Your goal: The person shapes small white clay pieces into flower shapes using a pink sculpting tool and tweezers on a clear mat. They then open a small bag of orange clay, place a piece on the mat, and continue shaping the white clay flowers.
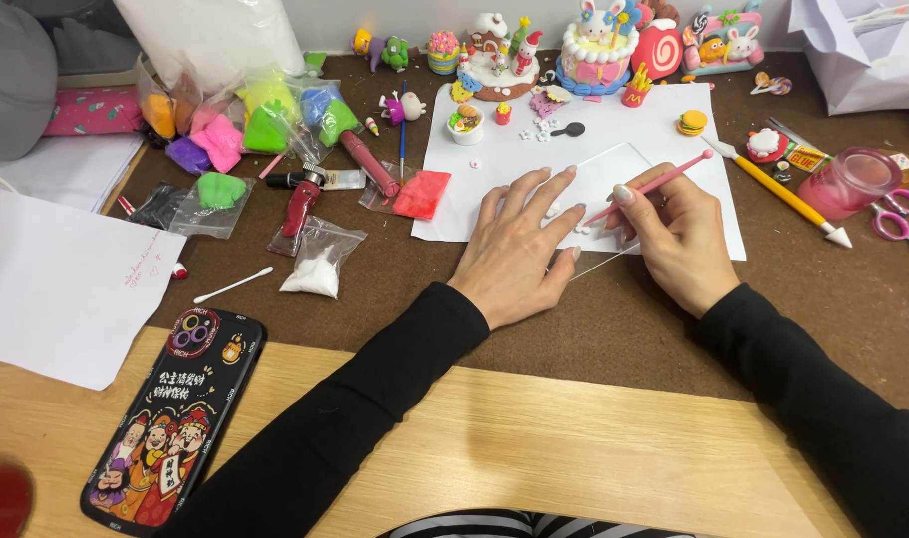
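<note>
Much of the modelling looks done: finished clay miniatures, among them a tiered cake with rabbit figures [597, 45], are lined up along the back of the worktop [614, 448]. Only a few tiny white clay pieces [582, 228] are seen on the clear acrylic sheet [614, 174], so the present piece is judged barely begun. The left hand [519, 249] is laid flat, its grip open, fingers spread on the glossy sheet. The right hand [679, 234] has its grip closed on a slim pink sculpting tool [664, 181], whose tip is set near the white pieces. Soft matte clay in bright colours is kept in crinkled plastic bags [245, 125].
</note>
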